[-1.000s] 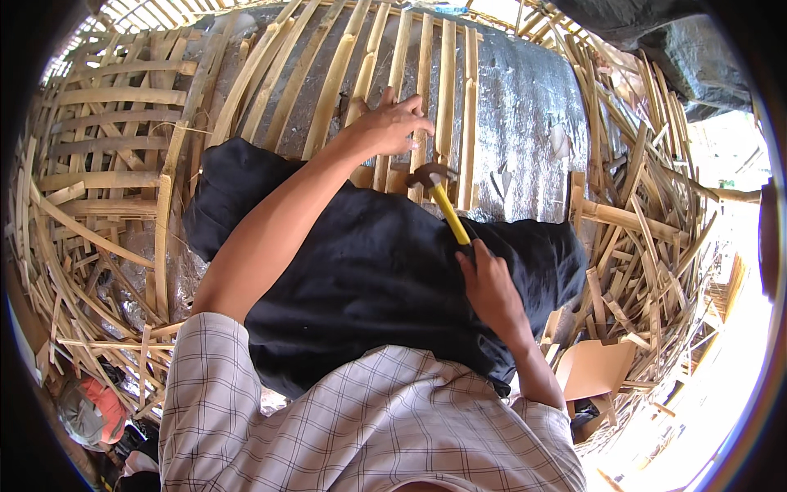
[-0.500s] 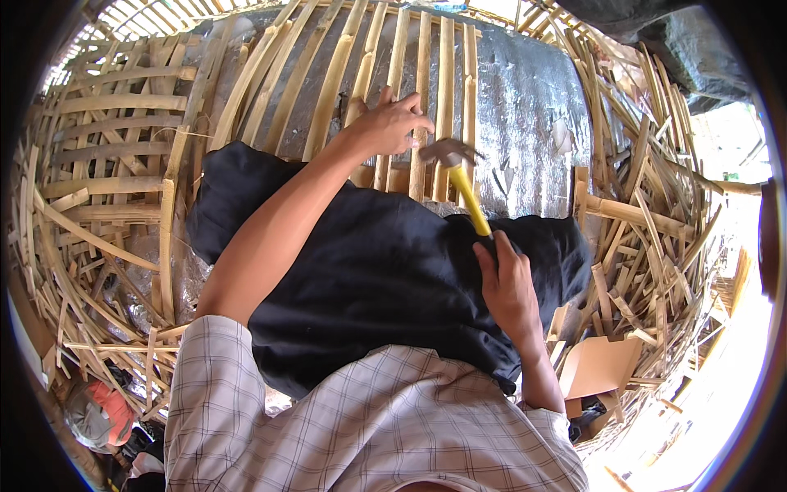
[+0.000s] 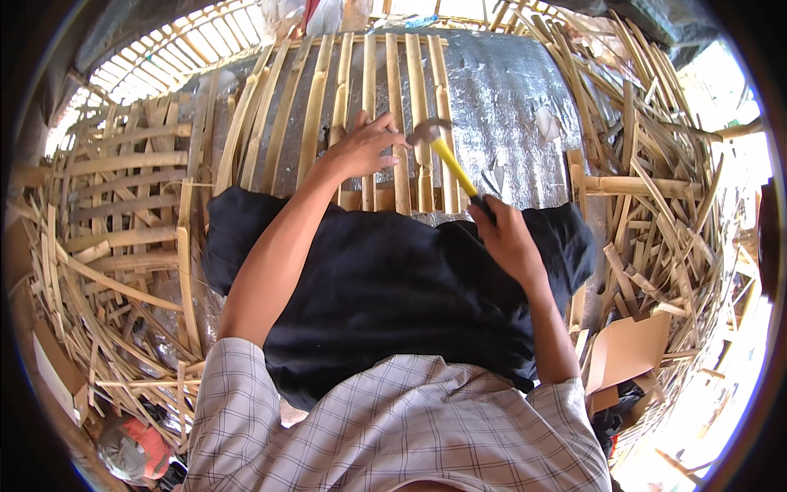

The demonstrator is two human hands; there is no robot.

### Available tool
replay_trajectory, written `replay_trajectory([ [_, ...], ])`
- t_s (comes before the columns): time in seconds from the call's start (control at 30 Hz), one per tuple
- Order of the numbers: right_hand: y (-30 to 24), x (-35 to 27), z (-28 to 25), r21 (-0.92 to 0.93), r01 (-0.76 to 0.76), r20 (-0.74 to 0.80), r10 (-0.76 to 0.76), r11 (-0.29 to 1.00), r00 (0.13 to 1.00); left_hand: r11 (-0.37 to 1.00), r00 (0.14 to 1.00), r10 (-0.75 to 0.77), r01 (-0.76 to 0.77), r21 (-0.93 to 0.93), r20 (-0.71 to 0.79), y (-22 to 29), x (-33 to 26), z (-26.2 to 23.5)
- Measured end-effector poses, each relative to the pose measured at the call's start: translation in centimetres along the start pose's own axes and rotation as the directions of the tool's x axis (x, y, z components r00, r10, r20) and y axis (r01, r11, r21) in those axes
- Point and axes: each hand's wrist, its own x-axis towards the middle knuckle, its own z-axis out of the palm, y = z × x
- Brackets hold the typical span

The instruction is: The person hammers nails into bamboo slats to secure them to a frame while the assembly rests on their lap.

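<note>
My right hand (image 3: 510,239) is closed round the black grip of a claw hammer (image 3: 456,168) with a yellow shaft. The hammer's head is over a bamboo slat (image 3: 423,176), close to my left fingertips. My left hand (image 3: 366,149) reaches across the row of bamboo slats (image 3: 313,115), its thumb and forefinger bent toward each other at a slat. Whatever they pinch is too small to make out. The slats run lengthwise, side by side, with their near ends over a wooden crosspiece (image 3: 354,199). Black cloth (image 3: 393,287) covers my lap just below them.
Silvery sheeting (image 3: 516,107) lies under the slats. A lattice of bamboo strips (image 3: 123,197) stands at the left, and a heap of loose strips (image 3: 656,254) at the right. An open cardboard box (image 3: 627,353) is at the lower right.
The view has shifted, so the slats appear lower and farther left. The hammer's head stays close to my left fingertips, and its shaft tilts more. Both hands remain in much the same pose.
</note>
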Motion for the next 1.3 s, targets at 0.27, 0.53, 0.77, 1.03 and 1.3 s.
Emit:
replay_trajectory([
  [0.27, 7.5, 13.3, 2.4, 0.219, -0.249, 0.019, 0.251, 0.943, 0.968, 1.0, 0.999, 0.0, 0.001, 0.02, -0.038, 0.4, -0.5, -0.2],
  [0.53, 9.5, 13.0, 5.9, 0.774, -0.454, 0.233, 0.468, 0.441, 0.852, 0.999, 0.997, -0.004, 0.008, 0.052, -0.072, 1.9, -0.4, -1.2],
  [0.77, 9.3, 14.0, 7.2, 0.64, -0.405, 0.188, 0.379, 0.653, 0.906, 0.989, 0.974, -0.066, 0.036, -0.143, -0.217, 0.8, 0.3, -0.6],
  [1.03, 7.8, 13.6, 6.4, 0.572, -0.399, 0.195, 0.353, 0.717, 0.915, 0.967, 0.906, -0.244, 0.253, -0.021, -0.345, -2.3, 0.1, 1.0],
  [1.3, 6.9, 13.2, 6.3, 0.261, -0.211, -0.062, 0.235, 0.942, 0.97, 0.898, 0.802, -0.358, 0.435, 0.058, -0.478, -4.5, 1.1, 1.8],
])
